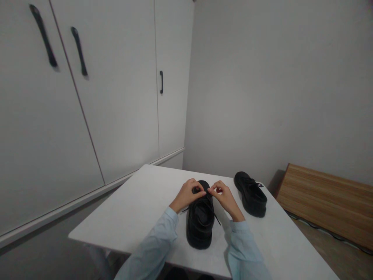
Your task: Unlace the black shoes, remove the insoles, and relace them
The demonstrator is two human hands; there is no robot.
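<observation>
A black lace-up shoe (200, 227) stands on the white table, its heel toward me and its toe pointing away. Over its front part, my left hand (190, 192) pinches a black lace from the left side. My right hand (222, 195) is at the right side of the same laces, thumb and forefinger pressed together on a lace. The fingertips of both hands are close to each other. Loose lace ends hang at both sides of the shoe. A second black shoe (253, 198), with its laces tied, stands farther right.
The white table (122, 217) extends to the left and right of the shoes. White cabinets (122, 97) with black handles stand at the left. A grey wall rises behind the table. At the right is a wooden panel (326, 202), with a dark cable along its lower edge.
</observation>
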